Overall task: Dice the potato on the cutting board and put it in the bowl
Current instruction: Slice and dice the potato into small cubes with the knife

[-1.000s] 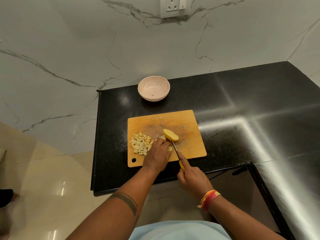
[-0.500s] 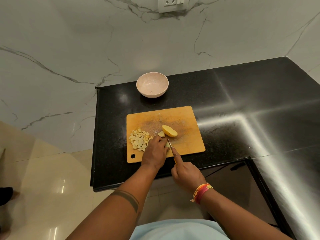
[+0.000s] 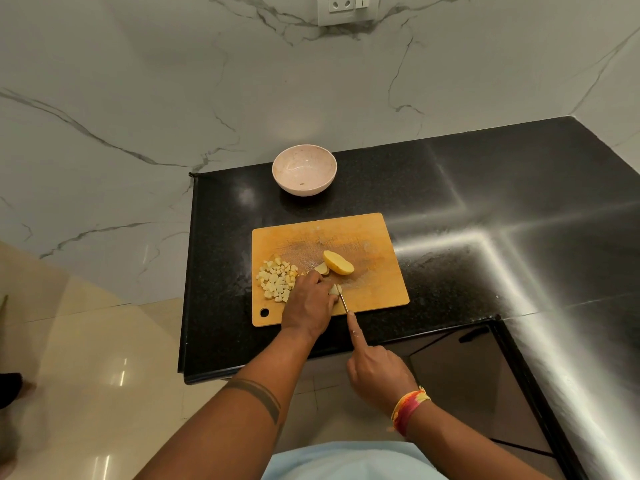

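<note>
A wooden cutting board point(image 3: 367, 237) lies on the black counter. On its left side sits a pile of several pale potato cubes point(image 3: 277, 279). A yellow potato half point(image 3: 338, 262) lies near the middle, with a small slice point(image 3: 322, 268) beside it. My left hand point(image 3: 310, 303) holds a small potato piece point(image 3: 335, 289) against the board. My right hand point(image 3: 375, 367) grips a knife point(image 3: 343, 303), its forefinger stretched along the blade's back, the blade beside that piece. A pink bowl point(image 3: 304, 169) stands behind the board, holding no potato.
The black counter point(image 3: 502, 209) extends right and wraps around a corner at the near right. A marble wall point(image 3: 207, 81) with a socket plate point(image 3: 346, 8) rises behind. The counter's left edge point(image 3: 190, 271) drops to a tiled floor.
The knife has drawn back towards me, away from the potato half. My left hand has shifted slightly nearer on the board with the small piece. The camera view has drifted.
</note>
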